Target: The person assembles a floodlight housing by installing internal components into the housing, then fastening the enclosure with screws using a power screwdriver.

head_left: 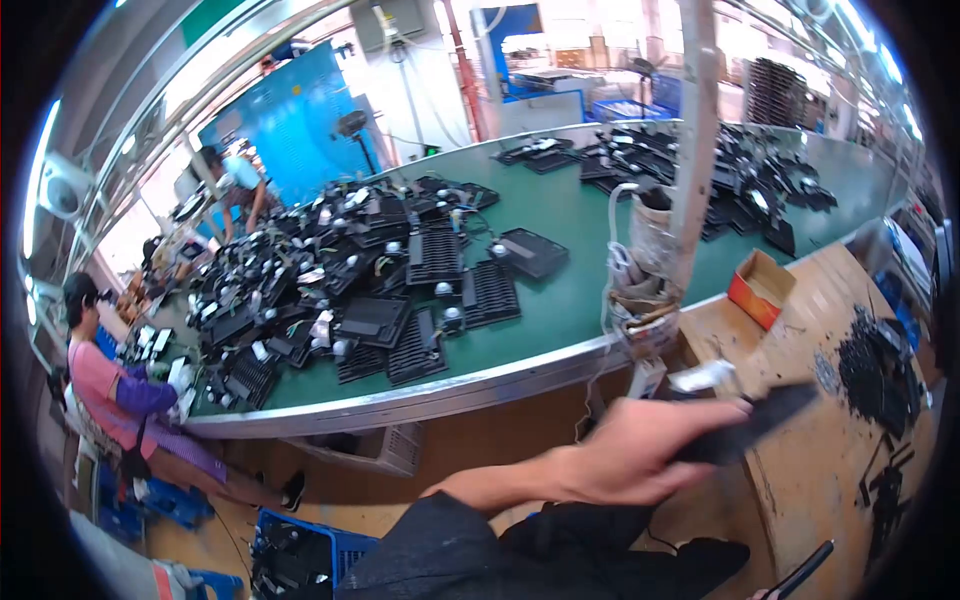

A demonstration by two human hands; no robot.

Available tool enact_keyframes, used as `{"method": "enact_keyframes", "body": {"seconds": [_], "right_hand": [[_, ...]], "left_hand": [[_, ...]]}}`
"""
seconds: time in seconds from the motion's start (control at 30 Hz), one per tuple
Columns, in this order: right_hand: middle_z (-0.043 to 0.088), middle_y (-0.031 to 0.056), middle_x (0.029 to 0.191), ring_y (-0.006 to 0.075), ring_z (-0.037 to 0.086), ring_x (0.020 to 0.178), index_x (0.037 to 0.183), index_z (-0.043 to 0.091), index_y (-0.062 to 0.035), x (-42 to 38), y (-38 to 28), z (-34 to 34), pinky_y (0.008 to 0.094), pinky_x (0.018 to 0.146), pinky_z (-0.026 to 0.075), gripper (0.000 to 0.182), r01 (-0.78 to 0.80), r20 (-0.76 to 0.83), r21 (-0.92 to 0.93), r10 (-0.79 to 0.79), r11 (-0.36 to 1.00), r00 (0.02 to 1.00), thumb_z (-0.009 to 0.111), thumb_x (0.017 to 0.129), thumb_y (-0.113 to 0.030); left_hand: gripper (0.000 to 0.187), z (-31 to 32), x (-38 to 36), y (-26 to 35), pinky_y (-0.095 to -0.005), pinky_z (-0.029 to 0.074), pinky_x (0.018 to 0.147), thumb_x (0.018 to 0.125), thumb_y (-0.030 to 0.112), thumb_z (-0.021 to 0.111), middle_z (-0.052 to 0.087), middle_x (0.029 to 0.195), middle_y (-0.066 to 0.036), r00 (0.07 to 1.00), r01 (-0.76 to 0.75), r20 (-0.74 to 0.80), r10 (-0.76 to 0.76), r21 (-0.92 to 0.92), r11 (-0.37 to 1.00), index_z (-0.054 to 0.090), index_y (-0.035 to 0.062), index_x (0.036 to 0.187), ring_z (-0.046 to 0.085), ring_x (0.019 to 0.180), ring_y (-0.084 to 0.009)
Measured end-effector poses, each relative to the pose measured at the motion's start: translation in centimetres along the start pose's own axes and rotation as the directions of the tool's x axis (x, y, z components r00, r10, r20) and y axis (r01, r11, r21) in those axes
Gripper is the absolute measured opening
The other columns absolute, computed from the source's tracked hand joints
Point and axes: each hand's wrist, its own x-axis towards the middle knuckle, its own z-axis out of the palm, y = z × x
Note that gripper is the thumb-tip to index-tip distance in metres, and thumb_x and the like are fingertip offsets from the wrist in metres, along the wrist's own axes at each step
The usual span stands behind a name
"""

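Note:
My left hand (635,450) reaches across from the left, thumb on top and fingers below, closed on a flat black panel (755,425) that is blurred by motion. A shiny silvery piece (702,377) shows just beyond the thumb. The panel overlaps the edge of a wooden workbench (800,480) in this view. Low at the right edge, only the fingertips of my right hand (768,595) show, around a slim dark rod-like tool (805,567) pointing up and right.
A green-topped conveyor table (570,310) carries heaps of black finned housings (400,330). A white post (692,150) with cables rises at its edge. An orange-red box (762,290) and small black parts (875,370) lie on the bench. A person (125,400) works at left; a blue crate (350,550) stands below.

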Motion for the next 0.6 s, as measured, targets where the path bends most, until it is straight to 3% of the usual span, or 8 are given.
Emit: {"method": "enact_keyframes", "body": {"seconds": [0.1,0.2,0.33,0.37,0.43,0.47,0.5,0.6], "right_hand": [[0.066,0.0024,0.062,0.0141,0.054,0.044,0.089,0.07,-0.0094,1.9,-0.1,1.2,0.0295,0.039,0.044,0.041,0.008,0.075,-0.025,-0.006,1.0,0.997,0.063,0.107,-0.045],[0.066,0.0007,0.063,0.0133,0.055,0.046,0.087,0.07,-0.0119,3.5,-0.5,2.9,0.0297,0.04,0.045,0.039,-0.081,0.069,0.021,0.079,0.997,0.995,0.063,0.107,-0.044],[0.064,-0.0007,0.063,0.013,0.053,0.045,0.084,0.068,-0.0138,4.0,-1.4,6.3,0.03,0.041,0.045,0.039,-0.036,0.102,-0.034,0.039,0.999,0.994,0.06,0.108,-0.044],[0.064,-0.0007,0.063,0.013,0.053,0.045,0.083,0.067,-0.0145,4.1,-1.5,6.6,0.03,0.041,0.045,0.039,-0.049,0.087,-0.039,0.053,0.998,0.995,0.06,0.108,-0.044],[0.065,0.0012,0.071,0.0124,0.054,0.049,0.107,0.071,-0.0076,7.8,0.9,3.6,0.0297,0.045,0.047,0.025,-0.17,0.149,0.042,0.162,0.985,0.975,0.067,0.105,-0.032],[0.048,-0.0023,0.063,0.0093,0.044,0.039,0.118,0.064,-0.0098,9.1,2.7,3.3,0.0261,0.033,0.032,0.029,-0.117,0.012,0.073,0.116,0.99,0.993,0.068,0.102,-0.033],[0.045,-0.0069,0.061,0.0066,0.04,0.038,0.087,0.055,-0.0196,7.2,1.2,7.3,0.0245,0.032,0.028,0.024,-0.05,-0.042,0.017,0.05,0.999,0.998,0.068,0.102,-0.033],[0.056,-0.0002,0.066,0.0112,0.051,0.041,0.094,0.053,-0.0139,5.9,-0.9,9.8,0.0274,0.033,0.035,0.023,-0.001,-0.07,-0.069,-0.003,0.998,0.998,0.069,0.101,-0.029]], "left_hand": [[0.069,-10.6,-5.0,1.9,-0.0414,0.057,0.104,0.079,-0.001,0.081,0.068,0.14,-0.02,0.975,0.144,-0.213,-0.057,0.421,0.895,0.059,0.0037,0.143,0.069,0.124,-0.0381],[0.064,-19.9,-8.3,-1.3,-0.043,0.06,0.096,0.073,-0.003,0.082,0.072,0.131,-0.021,0.915,0.253,-0.371,0.157,0.832,0.493,0.066,0.0027,0.136,0.074,0.113,-0.0371],[0.042,-35.0,-12.8,-7.8,-0.0461,0.054,0.1,0.083,-0.001,0.072,0.075,0.122,-0.017,0.88,0.44,-0.439,0.183,0.897,0.034,0.069,0.0042,0.124,0.07,0.116,-0.0365],[0.034,-38.8,-14.2,-9.1,-0.0468,0.054,0.092,0.083,-0.001,0.062,0.075,0.114,-0.015,0.91,0.369,-0.333,0.248,0.922,-0.116,0.069,0.0057,0.116,0.072,0.106,-0.0344],[0.022,-45.3,-16.8,-10.2,-0.049,0.056,0.084,0.085,0.003,0.065,0.075,0.104,-0.013,0.932,0.34,-0.28,0.229,0.893,-0.294,0.072,0.0066,0.106,0.072,0.097,-0.0354],[0.021,-47.0,-17.6,-10.1,-0.049,0.058,0.083,0.087,0.002,0.064,0.076,0.104,-0.015,0.922,0.387,-0.355,0.153,0.854,-0.347,0.073,0.0055,0.105,0.073,0.097,-0.0353],[0.023,-51.1,-20.0,-11.7,-0.051,0.056,0.085,0.088,0.009,0.063,0.074,0.108,-0.015,0.927,0.372,-0.365,0.087,0.868,-0.329,0.072,0.0064,0.109,0.072,0.1,-0.0362],[0.038,-65.6,-27.4,-19.5,-0.0571,0.052,0.091,0.09,0.03,0.06,0.069,0.121,-0.016,0.856,0.489,-0.512,-0.071,0.847,-0.211,0.068,0.0093,0.121,0.068,0.109,-0.039]]}}
